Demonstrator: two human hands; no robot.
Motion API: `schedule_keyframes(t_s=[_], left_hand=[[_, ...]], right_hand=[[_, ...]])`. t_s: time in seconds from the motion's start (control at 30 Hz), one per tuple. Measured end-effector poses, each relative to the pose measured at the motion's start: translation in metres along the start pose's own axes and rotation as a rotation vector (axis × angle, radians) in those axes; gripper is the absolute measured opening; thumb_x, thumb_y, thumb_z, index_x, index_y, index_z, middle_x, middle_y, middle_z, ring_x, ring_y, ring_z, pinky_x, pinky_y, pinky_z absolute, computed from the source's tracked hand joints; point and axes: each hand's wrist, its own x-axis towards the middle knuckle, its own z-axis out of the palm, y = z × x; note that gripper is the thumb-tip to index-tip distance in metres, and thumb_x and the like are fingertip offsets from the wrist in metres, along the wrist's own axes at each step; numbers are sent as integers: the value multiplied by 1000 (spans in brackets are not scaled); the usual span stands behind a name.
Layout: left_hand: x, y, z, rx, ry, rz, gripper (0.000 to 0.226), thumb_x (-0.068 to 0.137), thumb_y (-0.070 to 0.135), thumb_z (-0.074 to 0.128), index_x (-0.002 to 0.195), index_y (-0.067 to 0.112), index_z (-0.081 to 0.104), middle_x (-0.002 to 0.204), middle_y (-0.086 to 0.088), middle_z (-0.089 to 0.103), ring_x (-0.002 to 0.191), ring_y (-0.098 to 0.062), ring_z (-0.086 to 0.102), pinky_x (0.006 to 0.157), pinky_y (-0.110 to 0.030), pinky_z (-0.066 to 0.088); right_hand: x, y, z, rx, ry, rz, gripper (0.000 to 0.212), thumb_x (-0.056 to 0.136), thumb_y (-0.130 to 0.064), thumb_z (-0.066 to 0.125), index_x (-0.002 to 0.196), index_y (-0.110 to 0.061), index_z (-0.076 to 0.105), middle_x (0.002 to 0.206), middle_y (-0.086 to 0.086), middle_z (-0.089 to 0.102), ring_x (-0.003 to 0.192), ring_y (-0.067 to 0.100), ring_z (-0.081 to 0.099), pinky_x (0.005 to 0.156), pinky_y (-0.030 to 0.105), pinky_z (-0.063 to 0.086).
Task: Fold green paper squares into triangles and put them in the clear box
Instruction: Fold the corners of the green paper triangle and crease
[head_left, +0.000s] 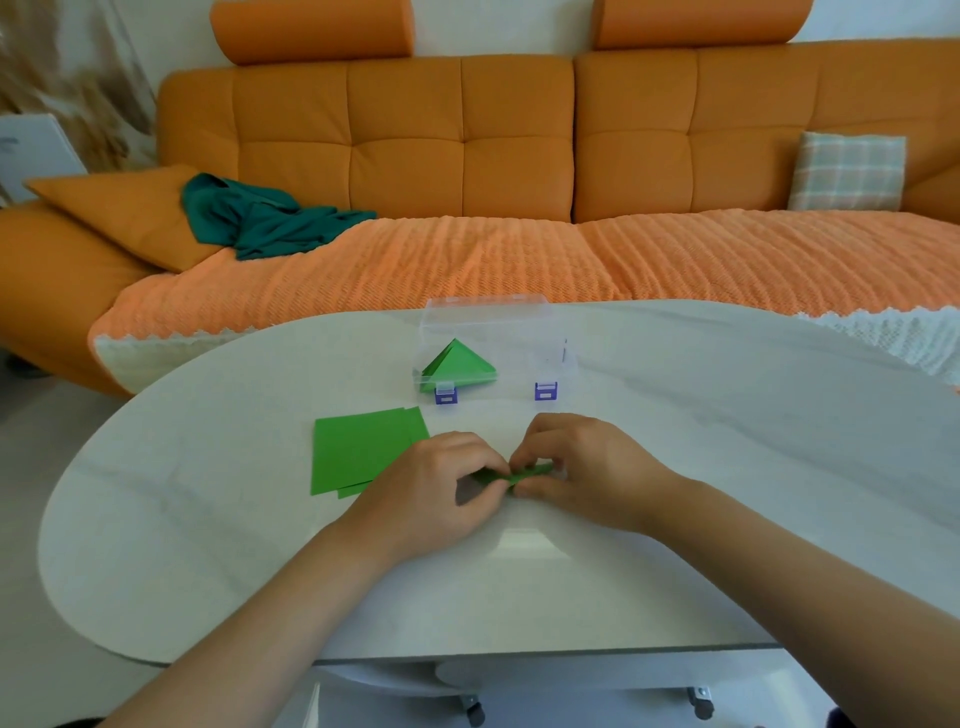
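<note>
While both meet near the middle of the pale, glossy oval table (208, 519), the left hand (441, 493) and right hand (576, 467) pinch a creased green paper piece (519, 475) between curled fingers. A stack of flat green paper squares (358, 452) lies at ten o'clock from them. The clear plastic box (493, 353), purple-latched, stands at twelve o'clock, holding folded green triangles (457, 366). Beyond the table is a tufted orange sofa (405, 140).
</note>
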Motion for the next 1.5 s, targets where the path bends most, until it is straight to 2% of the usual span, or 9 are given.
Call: schedule_keyframes(t_s=[0.13,0.23,0.37,0.5,0.6,0.87,0.97,1.1,1.5], left_hand=[[1,4,-1,-103,62,-74,6,87,21,71,91,20,73,83,14,69,79,-4,65,73,-21,52],[3,11,-2,-238,171,-228,12,86,9,71,84,20,76,74,12,71,69,-5,66,66,-15,50],[6,15,-7,-393,197,-382,14,87,11,69,81,21,76,73,5,74,70,-18,71,71,-38,59],[5,20,-10,-417,205,-397,13,88,11,69,80,18,76,70,4,75,68,-17,73,74,-46,60],[5,23,-10,-407,203,-401,13,90,10,68,81,16,76,70,5,75,66,-13,73,74,-44,60],[5,21,-13,-134,199,-240,10,91,19,67,82,21,73,68,9,70,64,-11,65,60,-29,52],[6,20,-12,-130,183,-225,13,90,17,67,78,21,69,66,11,66,60,-7,60,56,-21,47],[9,17,-16,-139,170,-255,16,89,16,67,75,23,68,64,15,62,60,-5,57,56,-16,41],[8,4,-29,-95,147,-368,21,94,18,59,76,26,62,73,7,65,70,-22,65,69,-42,54]], right_hand=[[1,-6,-5,-45,97,-52,8,85,-40,71,87,-32,75,79,-18,64,68,2,48,69,25,39],[1,-12,-14,114,143,35,5,84,-31,75,82,-35,74,78,-22,66,75,7,56,71,17,43],[3,-17,-19,332,142,174,14,86,-22,72,79,-34,73,81,-22,69,79,3,59,76,14,45],[4,-23,-19,366,85,203,11,86,-19,69,79,-26,74,80,-16,71,77,6,60,79,20,49],[5,-29,-18,388,108,247,12,84,-20,66,77,-26,74,77,-16,71,76,2,62,74,14,47],[9,-43,-15,394,172,360,8,73,-28,67,65,-29,69,69,-9,69,67,15,61,65,29,54],[11,-44,-16,383,138,411,7,72,-28,69,64,-28,70,59,-15,64,51,5,51,51,20,46],[13,-43,-19,442,114,448,9,75,-23,69,67,-25,73,55,-18,62,45,3,46,47,20,43],[13,-28,-21,333,114,540,10,76,-26,68,68,-26,75,61,-10,70,50,4,57,49,21,48]])
